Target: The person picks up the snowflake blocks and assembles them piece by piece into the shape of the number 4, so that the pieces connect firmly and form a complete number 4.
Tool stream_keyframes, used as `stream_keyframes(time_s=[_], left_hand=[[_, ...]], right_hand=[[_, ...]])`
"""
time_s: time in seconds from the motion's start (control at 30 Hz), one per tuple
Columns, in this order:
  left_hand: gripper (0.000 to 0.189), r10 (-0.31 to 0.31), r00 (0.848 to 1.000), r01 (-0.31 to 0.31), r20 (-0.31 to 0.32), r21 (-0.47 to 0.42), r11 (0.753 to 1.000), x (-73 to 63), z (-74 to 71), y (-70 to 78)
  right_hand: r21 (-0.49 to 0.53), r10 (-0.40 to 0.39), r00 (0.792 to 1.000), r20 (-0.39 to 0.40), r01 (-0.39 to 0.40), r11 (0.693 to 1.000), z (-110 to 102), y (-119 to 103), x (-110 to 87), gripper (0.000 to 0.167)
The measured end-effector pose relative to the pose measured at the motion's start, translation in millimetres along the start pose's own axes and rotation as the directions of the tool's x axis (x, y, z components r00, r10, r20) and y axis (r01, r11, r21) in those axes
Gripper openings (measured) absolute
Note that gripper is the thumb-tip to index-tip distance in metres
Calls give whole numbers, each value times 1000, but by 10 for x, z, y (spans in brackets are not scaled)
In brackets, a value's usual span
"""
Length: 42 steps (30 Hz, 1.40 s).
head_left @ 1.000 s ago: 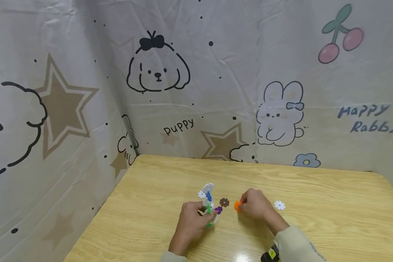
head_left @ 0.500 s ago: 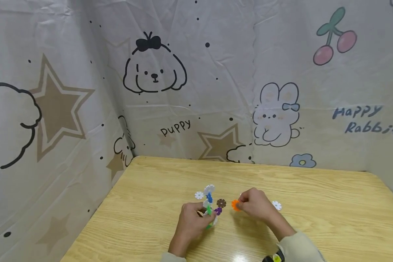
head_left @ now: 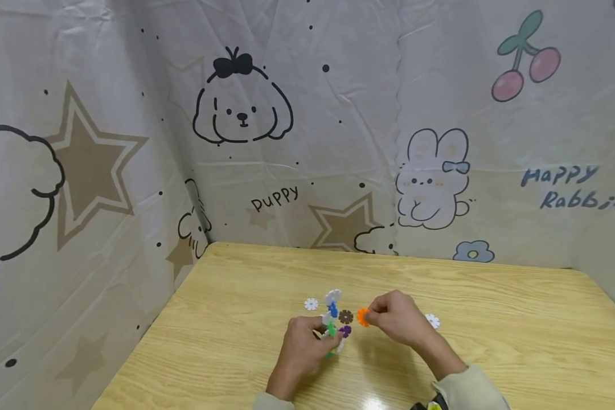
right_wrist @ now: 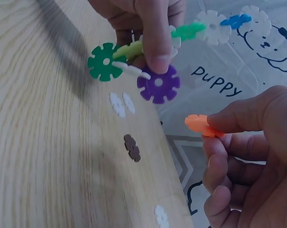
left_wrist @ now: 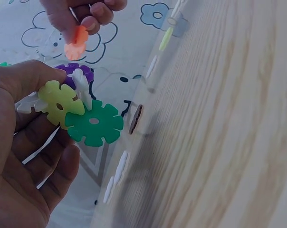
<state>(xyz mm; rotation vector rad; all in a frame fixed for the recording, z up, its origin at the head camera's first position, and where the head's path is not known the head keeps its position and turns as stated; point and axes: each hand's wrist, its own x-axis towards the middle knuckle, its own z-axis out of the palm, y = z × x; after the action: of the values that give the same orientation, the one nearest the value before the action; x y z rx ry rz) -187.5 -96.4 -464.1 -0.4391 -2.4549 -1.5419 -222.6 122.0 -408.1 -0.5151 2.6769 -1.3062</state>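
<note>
Head: pinching a many-coloured chain of notched discs point(head_left: 332, 310) over the worktop point(head_left: 210, 319) in the left grip point(head_left: 304, 344), with long axis pointing up toward the printed backdrop point(head_left: 297, 57); pinching an orange disc point(head_left: 362, 317) in the right grip point(head_left: 398, 319), nearby. Left wrist: showing a green disc point(left_wrist: 103, 129) and a yellow disc point(left_wrist: 53, 97) face-on at the near end. Right wrist: stretching rightward and slightly upward from green to whitish, past a purple disc point(right_wrist: 170, 88) partly covered by the left grip.
</note>
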Motion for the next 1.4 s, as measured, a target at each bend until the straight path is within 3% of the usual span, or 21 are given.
stream_keyframes(time_s=[0.17,0.63,1.0,1.17,1.4], left_hand=[[27,35,999,-35,2,26,999,17,12,-21],[32,49,999,-48,-8,53,997,28,18,4],[15,32,999,-32,-2,41,999,8,28,8],[16,16,1000,-16,9,31,999,1,29,18],[21,44,999,-44,-8,57,997,-2,29,20]], right_hand=[[13,2,1000,-2,-2,1000,5,-65,-10,17],[42,-20,1000,-7,20,999,66,-173,5,15],[71,24,999,-32,-22,997,132,-149,16,16],[76,32,999,-39,-29,997,163,-135,22,14],[108,45,998,-37,-41,993,194,-128,8,12]])
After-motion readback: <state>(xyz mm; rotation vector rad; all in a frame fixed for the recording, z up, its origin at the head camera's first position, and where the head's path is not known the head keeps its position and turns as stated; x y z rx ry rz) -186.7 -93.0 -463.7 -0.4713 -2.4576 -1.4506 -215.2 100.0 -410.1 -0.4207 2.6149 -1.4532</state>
